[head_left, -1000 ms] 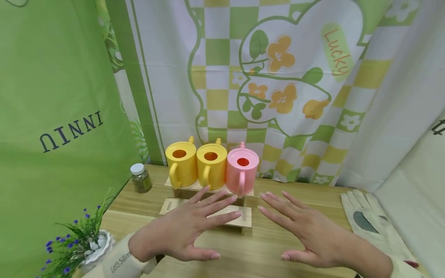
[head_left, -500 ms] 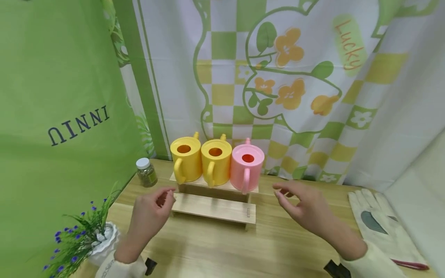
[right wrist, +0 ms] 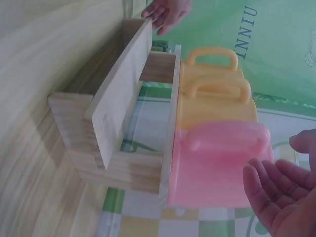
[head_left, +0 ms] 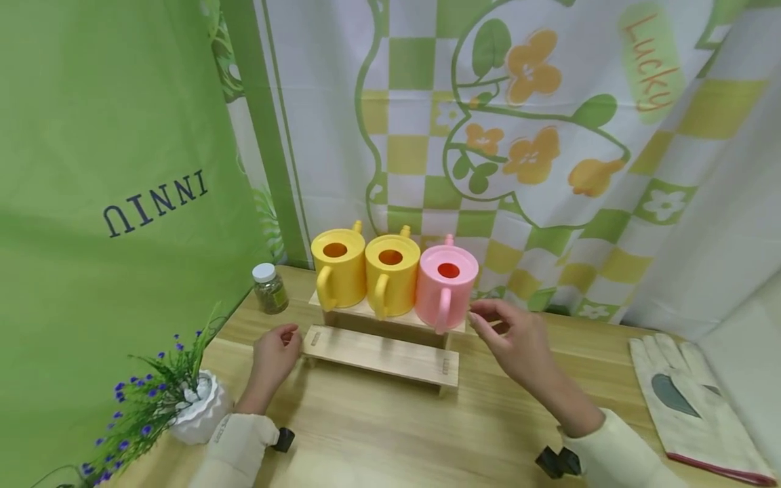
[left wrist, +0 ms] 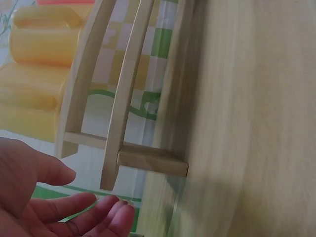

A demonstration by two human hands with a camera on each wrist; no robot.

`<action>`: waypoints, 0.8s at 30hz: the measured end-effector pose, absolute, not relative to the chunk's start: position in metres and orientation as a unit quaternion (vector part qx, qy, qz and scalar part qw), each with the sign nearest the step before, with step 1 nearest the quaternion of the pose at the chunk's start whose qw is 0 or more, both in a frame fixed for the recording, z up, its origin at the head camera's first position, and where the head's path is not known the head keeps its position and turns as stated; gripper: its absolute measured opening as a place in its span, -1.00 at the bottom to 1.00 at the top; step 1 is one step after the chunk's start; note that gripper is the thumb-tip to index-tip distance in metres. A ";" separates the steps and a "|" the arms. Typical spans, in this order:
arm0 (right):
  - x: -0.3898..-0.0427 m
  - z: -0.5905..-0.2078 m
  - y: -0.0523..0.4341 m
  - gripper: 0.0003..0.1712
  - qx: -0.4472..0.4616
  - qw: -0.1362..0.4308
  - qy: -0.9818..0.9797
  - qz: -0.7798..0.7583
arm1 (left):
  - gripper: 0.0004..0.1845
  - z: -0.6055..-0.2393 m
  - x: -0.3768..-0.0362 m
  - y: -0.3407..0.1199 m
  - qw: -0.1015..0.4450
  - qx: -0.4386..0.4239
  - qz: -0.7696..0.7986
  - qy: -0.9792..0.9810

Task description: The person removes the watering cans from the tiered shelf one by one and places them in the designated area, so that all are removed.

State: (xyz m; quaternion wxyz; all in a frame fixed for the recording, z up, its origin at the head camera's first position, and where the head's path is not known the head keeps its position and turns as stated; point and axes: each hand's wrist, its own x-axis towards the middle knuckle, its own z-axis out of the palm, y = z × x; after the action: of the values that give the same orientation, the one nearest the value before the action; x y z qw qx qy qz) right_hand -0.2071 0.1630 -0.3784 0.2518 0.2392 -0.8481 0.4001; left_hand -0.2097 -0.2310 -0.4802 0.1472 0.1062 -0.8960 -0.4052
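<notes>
A pink watering can (head_left: 447, 288) and two yellow watering cans, the middle one (head_left: 392, 285) and the left one (head_left: 339, 274), stand side by side on the upper step of a wooden two-step rack (head_left: 381, 356). Their handles face me. My right hand (head_left: 518, 346) is just right of the pink can, fingers loosely bent, thumb apart, holding nothing; in the right wrist view its fingertips overlap the can's side. By the left end of the rack's bare lower step is my left hand (head_left: 276, 352). Its fingers (left wrist: 84, 217) are relaxed and hold nothing.
On the wooden table (head_left: 378, 434) a small jar with a white lid (head_left: 270, 290) stands at the back left. A white pot of purple flowers (head_left: 201, 410) is at the left. Pale work gloves (head_left: 695, 400) lie at the right. A patterned curtain (head_left: 415, 156) hangs behind.
Both hands, earlier spread flat over the rack's front, have drawn apart and bent their fingers. The right has come in beside the pink can, the left by the lower step's end.
</notes>
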 end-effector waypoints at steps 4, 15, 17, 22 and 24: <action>-0.209 -0.380 0.155 -0.84 0.212 0.228 -0.856 0.412 | -0.68 -0.480 -0.220 -0.225 0.143 0.109 -0.415 -0.892; -0.219 -0.384 0.137 -0.79 0.192 0.168 -0.872 0.419 | -0.71 -0.480 -0.225 -0.221 0.129 0.109 -0.411 -0.896; -0.220 -0.385 0.136 -0.78 0.188 0.162 -0.872 0.422 | -0.72 -0.480 -0.226 -0.221 0.127 0.109 -0.408 -0.897; -0.222 -0.386 0.132 -0.79 0.178 0.125 -0.867 0.448 | -0.73 -0.483 -0.228 -0.221 0.123 0.103 -0.405 -0.900; -0.223 -0.387 0.130 -0.81 0.178 0.113 -0.864 0.457 | -0.73 -0.484 -0.229 -0.222 0.120 0.102 -0.406 -0.900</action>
State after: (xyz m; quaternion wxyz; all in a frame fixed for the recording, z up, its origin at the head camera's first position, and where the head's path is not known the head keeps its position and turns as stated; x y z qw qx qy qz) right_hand -0.2231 0.1301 -0.3870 0.1132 0.1776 -0.8643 0.4568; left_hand -0.2287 -0.2219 -0.4841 0.1196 0.1019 -0.9004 -0.4056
